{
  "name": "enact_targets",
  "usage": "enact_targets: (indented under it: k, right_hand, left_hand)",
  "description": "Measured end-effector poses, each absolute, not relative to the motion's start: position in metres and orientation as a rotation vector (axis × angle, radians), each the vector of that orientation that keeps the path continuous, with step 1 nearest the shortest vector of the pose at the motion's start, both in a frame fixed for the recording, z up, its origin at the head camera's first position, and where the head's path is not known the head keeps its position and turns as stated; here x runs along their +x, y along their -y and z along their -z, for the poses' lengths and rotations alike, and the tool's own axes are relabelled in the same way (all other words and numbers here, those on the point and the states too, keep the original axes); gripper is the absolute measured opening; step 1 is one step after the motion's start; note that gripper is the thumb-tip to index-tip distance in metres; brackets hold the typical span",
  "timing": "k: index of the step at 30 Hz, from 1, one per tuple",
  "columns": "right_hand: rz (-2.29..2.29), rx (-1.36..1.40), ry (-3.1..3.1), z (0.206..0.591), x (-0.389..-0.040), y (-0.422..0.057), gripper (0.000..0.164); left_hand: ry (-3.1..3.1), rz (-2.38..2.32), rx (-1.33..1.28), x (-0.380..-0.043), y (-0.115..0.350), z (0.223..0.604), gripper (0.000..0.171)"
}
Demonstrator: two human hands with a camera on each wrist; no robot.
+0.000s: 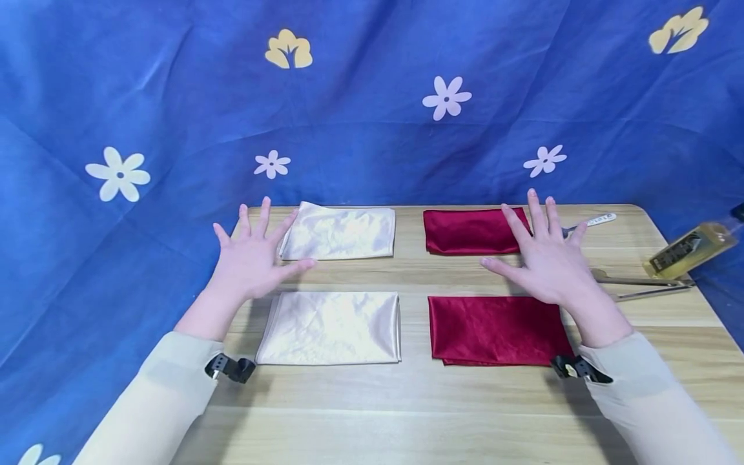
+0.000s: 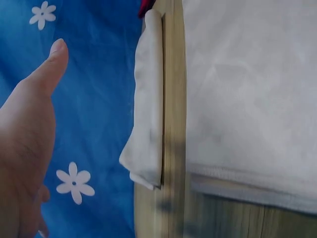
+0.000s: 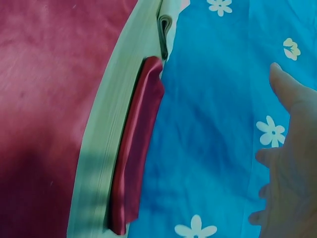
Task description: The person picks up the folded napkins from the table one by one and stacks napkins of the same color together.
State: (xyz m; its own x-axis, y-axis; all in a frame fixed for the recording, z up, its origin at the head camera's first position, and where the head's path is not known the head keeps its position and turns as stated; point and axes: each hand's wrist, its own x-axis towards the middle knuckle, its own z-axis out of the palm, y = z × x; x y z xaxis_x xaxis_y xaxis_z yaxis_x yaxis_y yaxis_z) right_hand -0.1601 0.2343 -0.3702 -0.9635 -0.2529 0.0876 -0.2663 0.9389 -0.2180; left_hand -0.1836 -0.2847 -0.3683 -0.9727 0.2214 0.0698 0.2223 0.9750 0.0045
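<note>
My left hand (image 1: pixel 247 258) is held over the left side of the table with its fingers spread, holding nothing. It overlaps the left edge of the far white satin cloth (image 1: pixel 345 234) in the head view. Nearer me lies a second folded white cloth (image 1: pixel 334 328). On the right, my right hand (image 1: pixel 546 261) is spread in the same way, nothing in it. Its fingers partly cover the far dark red satin cloth (image 1: pixel 467 231). A near red cloth (image 1: pixel 496 330), also folded flat, lies below that hand and wrist. Both wrist views show the thumbs raised away from the cloths.
A bottle of yellowish liquid (image 1: pixel 692 250) appears at the table's right edge. Beside it lie metal tongs (image 1: pixel 645 282), and a utensil with a white handle (image 1: pixel 601 220) is partly hidden behind my right hand. A blue flowered curtain (image 1: pixel 360 116) hangs behind the wooden table (image 1: pixel 349 426).
</note>
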Motion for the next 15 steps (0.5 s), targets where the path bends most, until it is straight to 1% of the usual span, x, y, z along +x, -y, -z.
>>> enact_targets:
  k: [7,15]
  right_hand:
    - [-0.644,0.406,3.022,0.364,-0.163,-0.212,0.099]
    - [-0.877,0.44,2.976,0.361,-0.171,-0.19,0.101]
  left_hand:
    - [3.094,0.162,-0.281,-0.193,0.305,0.375,0.103]
    - [3.106,0.392,-0.267,-0.2,0.323,0.38,0.096]
